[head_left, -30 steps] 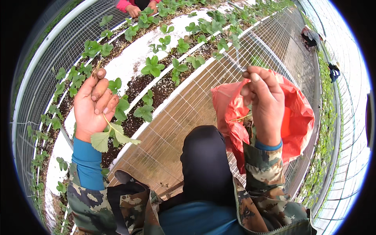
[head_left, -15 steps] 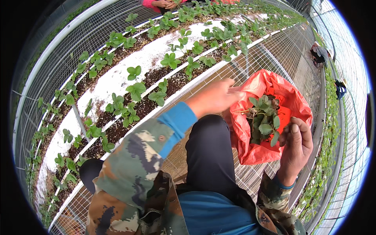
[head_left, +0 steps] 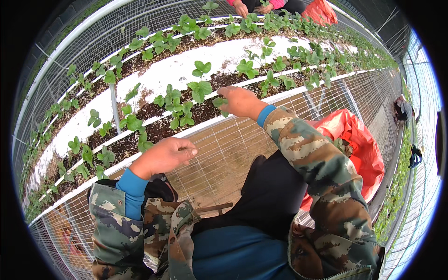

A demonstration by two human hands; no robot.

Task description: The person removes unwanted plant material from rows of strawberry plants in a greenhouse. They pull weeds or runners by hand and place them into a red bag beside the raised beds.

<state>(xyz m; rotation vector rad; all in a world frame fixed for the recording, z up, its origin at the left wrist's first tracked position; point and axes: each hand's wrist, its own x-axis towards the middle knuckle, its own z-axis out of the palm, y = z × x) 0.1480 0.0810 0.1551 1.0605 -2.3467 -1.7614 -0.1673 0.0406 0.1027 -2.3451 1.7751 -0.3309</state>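
White plastic sheeting ran along the middle of the raised bed. A wire mesh railing fenced its near side. Far off, another worker's pink sleeves showed beside a second red bag.

Right hand touches a strawberry plant; left hand hovers curled.

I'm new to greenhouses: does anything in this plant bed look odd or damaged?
Nothing stands out. The leafy plants stand upright in dark soil beside the white cover, and the red bag sits by the person's leg. The right hand touches a plant.
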